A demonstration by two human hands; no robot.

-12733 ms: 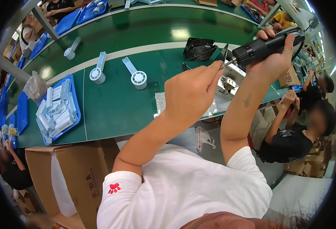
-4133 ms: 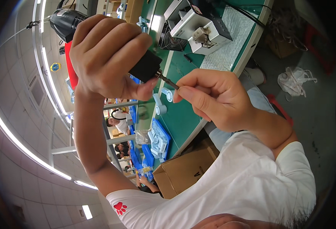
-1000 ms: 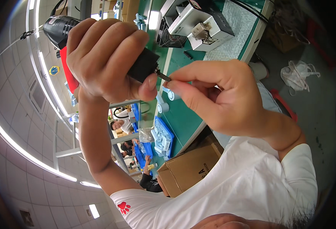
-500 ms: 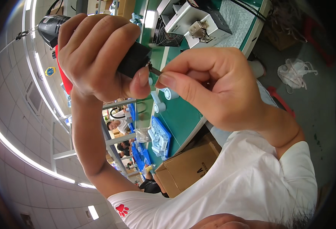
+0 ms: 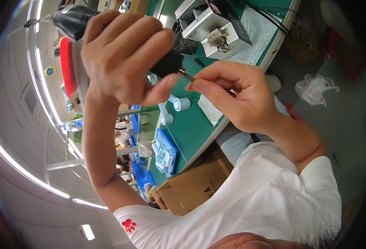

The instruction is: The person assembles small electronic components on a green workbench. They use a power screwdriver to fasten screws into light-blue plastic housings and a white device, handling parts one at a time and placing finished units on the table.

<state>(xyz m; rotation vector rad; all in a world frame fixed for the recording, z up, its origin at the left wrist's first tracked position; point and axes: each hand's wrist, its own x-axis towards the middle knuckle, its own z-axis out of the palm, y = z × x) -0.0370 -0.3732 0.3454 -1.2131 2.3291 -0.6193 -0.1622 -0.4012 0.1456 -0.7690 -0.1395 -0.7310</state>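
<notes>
My left hand, raised at the upper left, is closed around a black electric screwdriver. The tool's rounded rear end sticks out past my knuckles, and its nose points down to the right. From the nose comes a thin metal bit. My right hand pinches the bit's far end between thumb and forefinger, so its tip is hidden. Below the hands, two light-blue round plastic parts with handles, one nearer the right hand and another, lie on the green bench mat.
Behind my hands stands a silver metal machine beside a round fan grille. Bubble wrap and black cables lie at the bench's edge. A blue tray of pale-blue parts and an open cardboard box are nearer me.
Both hands and the screwdriver have shifted to the right together. More of the metal bit now shows between the nose and my right fingertips. Both grips remain closed.
</notes>
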